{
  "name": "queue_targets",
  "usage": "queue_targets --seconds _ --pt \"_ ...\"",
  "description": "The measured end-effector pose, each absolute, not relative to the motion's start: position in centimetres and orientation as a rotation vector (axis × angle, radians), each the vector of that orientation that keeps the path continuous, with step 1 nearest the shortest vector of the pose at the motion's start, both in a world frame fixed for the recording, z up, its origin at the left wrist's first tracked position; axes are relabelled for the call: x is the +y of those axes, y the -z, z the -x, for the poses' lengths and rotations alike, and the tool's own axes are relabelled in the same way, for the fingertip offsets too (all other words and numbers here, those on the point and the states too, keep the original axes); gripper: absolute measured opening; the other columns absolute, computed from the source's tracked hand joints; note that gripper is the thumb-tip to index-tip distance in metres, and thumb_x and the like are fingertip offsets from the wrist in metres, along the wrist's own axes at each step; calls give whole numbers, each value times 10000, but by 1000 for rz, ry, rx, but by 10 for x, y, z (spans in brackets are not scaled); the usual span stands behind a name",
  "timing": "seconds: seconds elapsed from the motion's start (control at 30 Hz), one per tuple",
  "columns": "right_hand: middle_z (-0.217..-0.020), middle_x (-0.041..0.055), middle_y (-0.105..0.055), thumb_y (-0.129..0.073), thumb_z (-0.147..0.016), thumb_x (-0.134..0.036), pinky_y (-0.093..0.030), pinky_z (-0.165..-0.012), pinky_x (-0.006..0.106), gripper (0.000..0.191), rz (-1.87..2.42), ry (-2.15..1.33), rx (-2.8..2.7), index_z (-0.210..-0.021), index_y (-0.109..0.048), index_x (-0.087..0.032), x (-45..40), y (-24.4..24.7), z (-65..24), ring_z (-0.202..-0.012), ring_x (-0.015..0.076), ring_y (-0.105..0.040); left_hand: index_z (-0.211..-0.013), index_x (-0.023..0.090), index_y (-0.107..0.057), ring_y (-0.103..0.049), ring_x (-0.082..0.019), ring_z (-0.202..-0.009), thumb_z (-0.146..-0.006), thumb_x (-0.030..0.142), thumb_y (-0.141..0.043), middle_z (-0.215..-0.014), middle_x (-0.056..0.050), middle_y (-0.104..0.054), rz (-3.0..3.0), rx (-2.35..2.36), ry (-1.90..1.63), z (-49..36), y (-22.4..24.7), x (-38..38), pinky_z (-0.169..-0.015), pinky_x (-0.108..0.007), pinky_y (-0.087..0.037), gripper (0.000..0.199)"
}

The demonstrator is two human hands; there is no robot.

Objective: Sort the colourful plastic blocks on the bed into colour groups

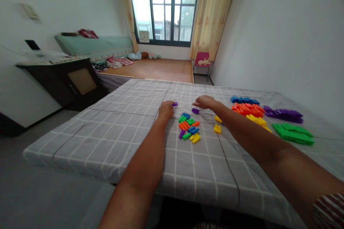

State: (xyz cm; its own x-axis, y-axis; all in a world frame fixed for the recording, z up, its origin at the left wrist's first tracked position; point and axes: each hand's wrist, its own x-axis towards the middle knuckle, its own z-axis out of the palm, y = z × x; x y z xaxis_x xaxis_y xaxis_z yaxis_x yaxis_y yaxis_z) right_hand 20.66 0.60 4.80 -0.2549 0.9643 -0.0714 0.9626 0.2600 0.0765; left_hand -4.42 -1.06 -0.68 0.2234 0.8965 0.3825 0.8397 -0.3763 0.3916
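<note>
My left hand is closed on a small purple block, just above the checked cloth. To its right, my right hand hovers with bent fingers over another purple block, apart from it; whether it pinches anything is too small to tell. Below and between the hands lies a loose cluster of small blocks, with orange, green, blue and yellow pieces. Two yellow pieces rest under my right forearm's left side.
Sorted block piles lie at the right: blue, orange, yellow, purple and green. They stand on the cloth-covered surface. Behind are a low bed platform, a red chair and a dark cabinet.
</note>
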Motion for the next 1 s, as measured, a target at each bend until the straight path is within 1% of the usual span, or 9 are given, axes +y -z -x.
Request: queue_targets --seconds 0.13,0.23,0.33,0.4,0.5,0.63,0.77,0.9,1.0 --pt "-1183 110 -680 -504 -897 -239 -474 -855 299 319 -1996 -110 2493 -1168 -670 -205 8 -38 -234 -1051 231 -634 -1131 217 -683 -550 -197 -1146 -795 54 -471 -1184 -48 -670 -2381 1693 -858 44 8 -9 -1027 -317 -419 430" --pt "-1302 69 -617 -551 -814 -95 -443 -948 296 489 -1840 56 2622 -1285 -591 -218 7 -25 -238 -1140 208 -593 -1159 220 -672 -547 -182 -1166 -792 47 -474 -1214 -44 -661 -2365 1696 -823 46 9 -8 -1046 -304 -399 451" --pt "-1232 58 -661 -597 -805 -149 -455 -917 279 450 -1775 184 2644 -1250 -611 -210 1 -25 -234 -1076 199 -624 -1176 234 -663 -569 -181 -1147 -835 109 -487 -1207 -48 -667 -2330 1729 -789 48 6 -10 -1015 -295 -416 404" --pt "-1127 67 -705 -605 -843 -312 -484 -838 279 366 -1836 307 2558 -1190 -645 -202 -2 -31 -230 -970 205 -662 -1167 245 -667 -610 -193 -1076 -884 204 -477 -1137 -59 -695 -2263 1799 -789 49 2 -11 -952 -298 -455 343" --pt "-1053 93 -723 -553 -866 -493 -497 -775 299 409 -1922 360 2459 -1116 -681 -196 -7 -40 -229 -902 227 -675 -1134 230 -680 -641 -206 -984 -923 297 -434 -1039 -76 -717 -2184 1891 -857 50 -2 -12 -891 -308 -484 331" --pt "-1193 86 -674 -610 -839 -316 -490 -814 282 403 -1830 323 2660 -1228 -624 -213 -13 -39 -231 -971 210 -660 -1185 185 -652 -559 -200 -1148 -877 177 -457 -1221 -85 -647 -2370 1717 -947 49 2 -7 -1030 -329 -417 364" --pt "-1206 56 -668 -636 -746 -117 -484 -827 257 526 -1686 386 2764 -1260 -601 -225 -18 -31 -231 -954 183 -664 -1230 221 -622 -459 -175 -1268 -808 48 -448 -1364 -37 -557 -2592 1454 -701 44 11 -3 -1121 -342 -330 489" --pt "-1088 50 -703 -634 -756 -142 -485 -781 249 404 -1721 353 2725 -1156 -654 -200 -21 -27 -228 -882 177 -667 -1189 222 -653 -524 -191 -1174 -818 93 -474 -1224 -67 -620 -2602 1482 -613 40 8 -7 -1044 -314 -404 431" --pt "-1078 73 -686 -654 -749 -141 -488 -747 245 401 -1771 337 2742 -1147 -648 -180 -28 -30 -228 -847 170 -661 -1203 231 -643 -578 -202 -1085 -829 176 -513 -1174 -81 -608 -2571 1573 -583 40 2 -13 -943 -299 -469 400"
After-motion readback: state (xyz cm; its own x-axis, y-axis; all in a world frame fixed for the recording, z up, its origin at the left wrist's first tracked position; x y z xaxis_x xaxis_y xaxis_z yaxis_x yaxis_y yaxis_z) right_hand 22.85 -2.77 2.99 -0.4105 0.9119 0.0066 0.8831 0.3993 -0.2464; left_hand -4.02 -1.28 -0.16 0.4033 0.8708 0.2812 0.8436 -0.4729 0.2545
